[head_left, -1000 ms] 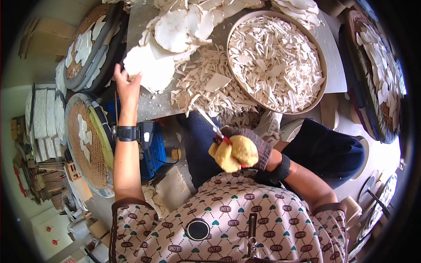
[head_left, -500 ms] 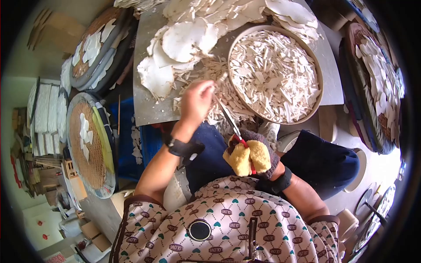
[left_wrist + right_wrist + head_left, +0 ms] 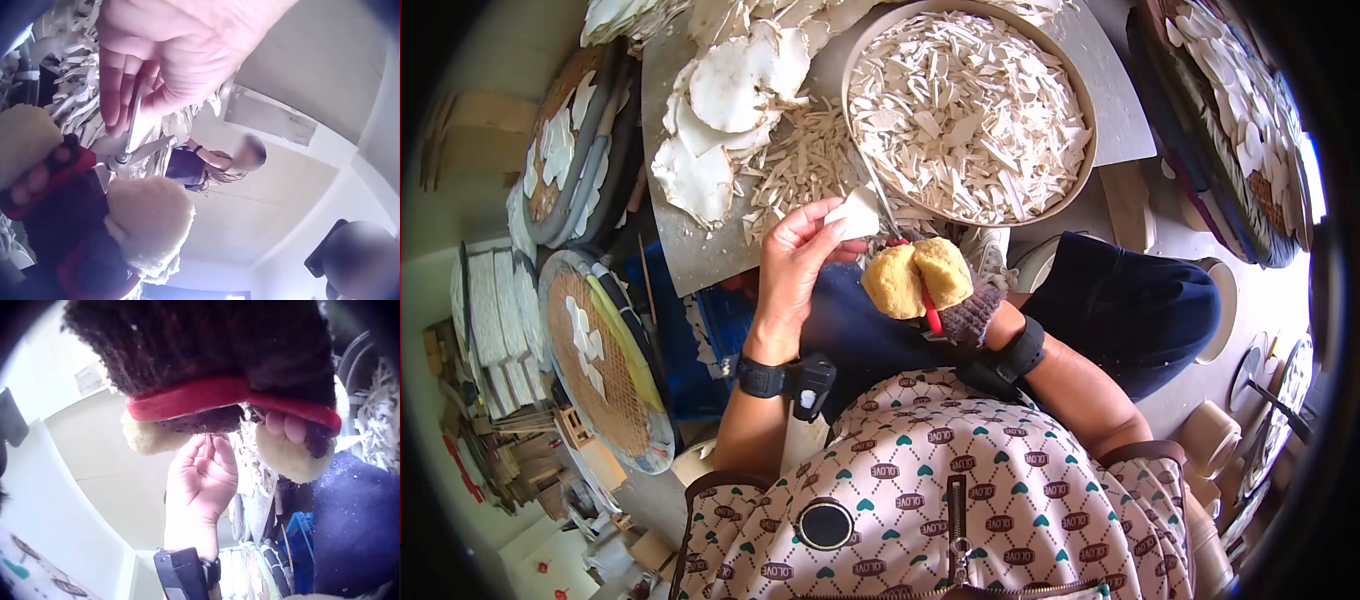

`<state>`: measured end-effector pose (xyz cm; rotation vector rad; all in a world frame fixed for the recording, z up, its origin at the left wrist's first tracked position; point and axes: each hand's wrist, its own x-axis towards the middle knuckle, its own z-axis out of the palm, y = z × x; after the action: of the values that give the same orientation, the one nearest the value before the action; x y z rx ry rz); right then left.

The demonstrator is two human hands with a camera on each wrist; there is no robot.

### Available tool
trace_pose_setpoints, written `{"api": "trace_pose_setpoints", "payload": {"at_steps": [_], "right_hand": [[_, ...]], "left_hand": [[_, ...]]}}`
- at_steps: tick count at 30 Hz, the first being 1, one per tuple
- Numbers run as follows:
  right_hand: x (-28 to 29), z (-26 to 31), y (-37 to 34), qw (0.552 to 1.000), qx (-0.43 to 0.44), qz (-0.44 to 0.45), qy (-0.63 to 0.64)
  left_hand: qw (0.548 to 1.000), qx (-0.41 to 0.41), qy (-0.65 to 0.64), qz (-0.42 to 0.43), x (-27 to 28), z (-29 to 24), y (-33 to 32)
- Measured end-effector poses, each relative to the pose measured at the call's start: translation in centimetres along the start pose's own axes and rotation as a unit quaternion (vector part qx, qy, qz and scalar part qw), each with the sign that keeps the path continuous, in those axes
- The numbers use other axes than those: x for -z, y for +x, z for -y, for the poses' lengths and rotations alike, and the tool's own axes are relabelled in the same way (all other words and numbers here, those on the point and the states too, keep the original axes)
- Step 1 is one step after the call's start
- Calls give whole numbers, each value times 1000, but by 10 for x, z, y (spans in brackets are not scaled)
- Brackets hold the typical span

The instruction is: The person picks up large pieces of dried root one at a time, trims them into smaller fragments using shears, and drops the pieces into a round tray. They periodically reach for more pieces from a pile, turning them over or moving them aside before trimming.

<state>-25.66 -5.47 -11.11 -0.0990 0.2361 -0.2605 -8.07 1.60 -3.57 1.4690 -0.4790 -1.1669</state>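
Between thumb and fingers, my left hand pinches a small white piece beside the scissor blades. My right hand, in a dark knitted glove with yellow padding, grips red-handled scissors. In the left wrist view the scissors' blades stand apart right at the left fingertips. The right wrist view shows the red handles across the dark glove, with the left hand beyond; the blades are hidden there. Cut white strips lie in a heap on the metal table just past the hands.
A round tray full of white strips stands on the table. Large white slices are piled at its left. Woven racks with slices stand to the left, others at the right. A blue crate sits below the table. Another person appears in the left wrist view.
My left hand went from the large slices to the scissors and now holds a small white piece. The right hand keeps its grip on the scissors. The head view has shifted.
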Motion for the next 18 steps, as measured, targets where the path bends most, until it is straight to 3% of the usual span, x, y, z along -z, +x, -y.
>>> {"api": "trace_pose_setpoints", "payload": {"at_steps": [3, 5, 9, 10, 14, 18], "right_hand": [[-13, 14, -4, 972, 55, 40, -226], [-11, 15, -3, 949, 72, 55, -302], [-6, 9, -6, 853, 96, 85, -506], [1, 0, -5, 916, 48, 22, -398], [-5, 2, -9, 768, 109, 65, -628], [-22, 5, -17, 748, 127, 60, -648]], "left_hand": [[991, -89, -72, -66, -16, 9, 1], [981, -111, -116, -110, -21, 17, 5], [965, -140, -151, -161, -23, 20, 12], [969, -132, -142, -152, -20, 19, 13], [978, -103, -112, -143, -6, 18, 18], [981, -84, -99, -145, -4, 19, 19]]}}
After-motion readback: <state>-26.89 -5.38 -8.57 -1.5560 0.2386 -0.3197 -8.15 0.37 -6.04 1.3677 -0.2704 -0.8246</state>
